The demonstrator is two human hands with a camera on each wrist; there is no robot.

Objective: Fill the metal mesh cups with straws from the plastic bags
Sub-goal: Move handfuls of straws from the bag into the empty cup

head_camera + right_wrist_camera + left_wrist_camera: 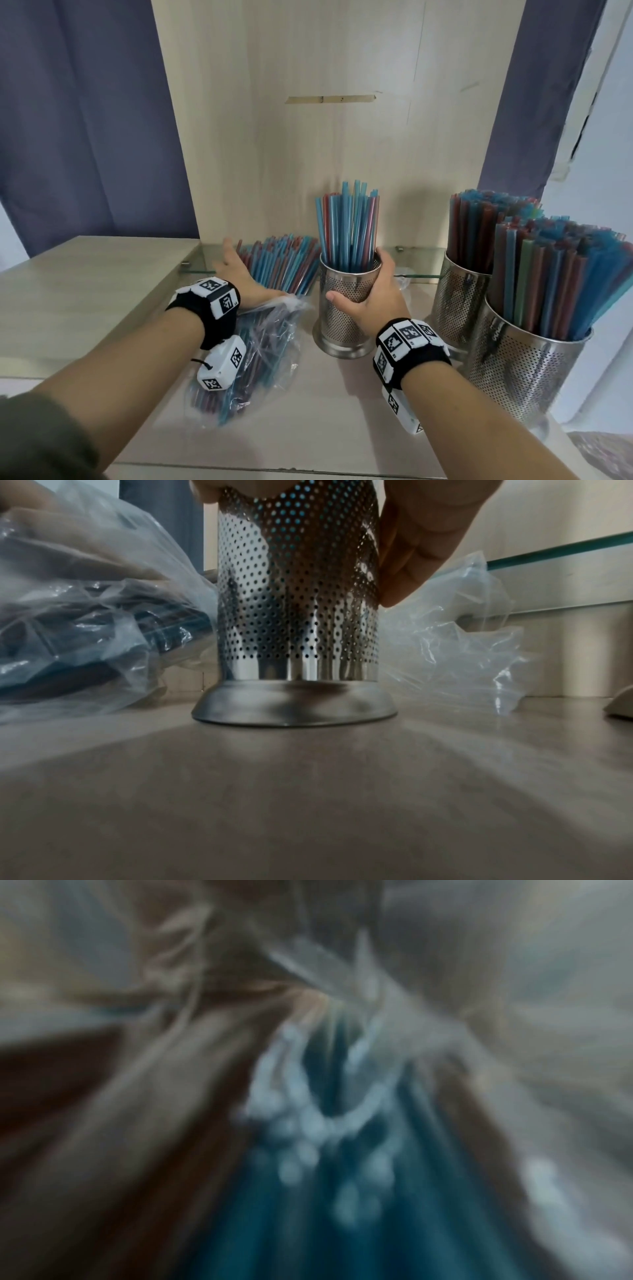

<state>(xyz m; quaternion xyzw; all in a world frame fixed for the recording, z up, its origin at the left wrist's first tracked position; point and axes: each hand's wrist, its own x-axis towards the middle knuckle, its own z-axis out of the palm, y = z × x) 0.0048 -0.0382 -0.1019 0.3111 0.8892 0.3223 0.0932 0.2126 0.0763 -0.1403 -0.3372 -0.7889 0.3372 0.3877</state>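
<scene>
Left-wrist view blurred; straws (308,1204) indistinct

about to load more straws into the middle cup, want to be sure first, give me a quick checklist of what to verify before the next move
1. Middle cup upright, base flat on the counter: ok, the right wrist view shows the base seated.
2. Right hand steadying the cup: ok, fingers and thumb wrap its wall.
3. Room left in the cup: ok, its straws stand loosely, unlike the two packed cups on the right.
4. Left hand gripping a bundle: not ok, the fingers are spread on the loose straws.
5. Bag of straws open enough to draw from: cannot tell.
6. Left wrist view usable: not ok, blurred.
</scene>
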